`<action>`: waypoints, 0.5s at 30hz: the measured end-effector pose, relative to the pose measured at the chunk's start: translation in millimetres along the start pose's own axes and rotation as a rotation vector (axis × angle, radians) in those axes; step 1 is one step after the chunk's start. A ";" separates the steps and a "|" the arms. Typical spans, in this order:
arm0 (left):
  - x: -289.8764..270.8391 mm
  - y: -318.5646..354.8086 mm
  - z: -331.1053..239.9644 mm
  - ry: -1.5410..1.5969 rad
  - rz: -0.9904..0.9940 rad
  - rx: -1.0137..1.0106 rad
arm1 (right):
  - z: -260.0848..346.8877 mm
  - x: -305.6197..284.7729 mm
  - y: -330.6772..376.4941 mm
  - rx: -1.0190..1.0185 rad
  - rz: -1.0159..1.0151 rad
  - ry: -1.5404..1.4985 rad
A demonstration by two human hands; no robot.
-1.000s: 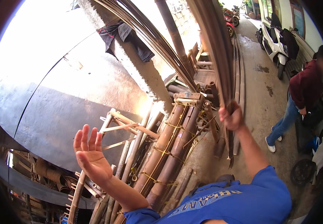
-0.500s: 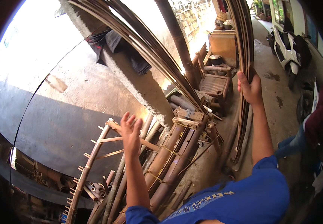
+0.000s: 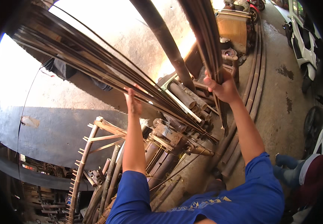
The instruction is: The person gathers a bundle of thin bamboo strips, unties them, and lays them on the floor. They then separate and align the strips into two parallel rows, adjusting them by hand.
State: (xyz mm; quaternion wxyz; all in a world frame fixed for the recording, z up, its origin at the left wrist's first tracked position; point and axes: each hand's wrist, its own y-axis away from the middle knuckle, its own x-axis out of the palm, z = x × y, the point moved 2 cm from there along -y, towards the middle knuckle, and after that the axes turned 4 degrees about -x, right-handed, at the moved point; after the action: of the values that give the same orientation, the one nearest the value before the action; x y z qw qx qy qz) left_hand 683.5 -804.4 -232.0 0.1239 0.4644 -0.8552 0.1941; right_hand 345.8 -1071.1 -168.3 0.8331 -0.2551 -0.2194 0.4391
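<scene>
My right hand [image 3: 223,87] is closed around a steep bundle of long, dark bamboo strips [image 3: 202,37], whose lower ends hang just below it. Off to the left, a second bundle of long strips [image 3: 94,63] slants from the upper left down to the middle. My left hand [image 3: 133,101] is at the lower edge of that slanting bundle, thumb in front and fingers partly hidden behind the strips. Below it stands a frame of thick bamboo poles [image 3: 167,156] with a wooden block [image 3: 169,132] on top.
A pegged bamboo rack [image 3: 83,168] leans at lower left by the grey wall [image 3: 57,130]. Long poles [image 3: 253,86] lie along the floor at right. A thick post [image 3: 161,37] rises behind the bundles. Also there are a motorbike [image 3: 305,48] and another person's legs [image 3: 292,170].
My left hand has gone from empty and raised to the slanting strips. The right hand has moved left with its bundle. My view has shifted, and the slanting bundle lies flatter.
</scene>
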 end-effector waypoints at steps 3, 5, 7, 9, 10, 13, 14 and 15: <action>10.7 -10.0 1.5 0.129 -0.005 -0.090 | -48.3 -4.8 -14.4 0.017 0.040 -0.016; 17.5 -15.5 -3.3 0.118 0.192 -0.189 | -76.0 -6.1 -19.5 0.044 0.070 0.011; 71.2 -0.7 -13.7 0.038 0.313 -0.165 | -101.8 -7.5 -19.2 0.013 0.070 -0.007; 79.7 1.6 -14.4 -0.031 0.366 -0.109 | -120.4 -6.9 -16.6 0.117 0.132 -0.030; 82.3 0.6 -12.3 -0.036 0.380 -0.076 | -127.1 -5.9 -16.0 0.125 0.144 -0.097; 109.1 8.0 -8.1 0.028 0.457 -0.091 | -137.7 3.3 -15.6 0.124 0.165 -0.195; 115.7 11.1 -7.2 0.005 0.498 -0.107 | -139.2 6.1 -14.0 0.185 0.185 -0.196; 124.8 18.9 -6.7 0.015 0.486 -0.125 | -138.9 10.6 -10.3 0.237 0.174 -0.192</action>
State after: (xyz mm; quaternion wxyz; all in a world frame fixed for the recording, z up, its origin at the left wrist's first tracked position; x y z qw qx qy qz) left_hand 600.6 -885.3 -181.2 0.1085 0.2351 -0.9511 0.1682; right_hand 439.6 -1099.4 -267.9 0.7913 -0.1303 -0.2216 0.5547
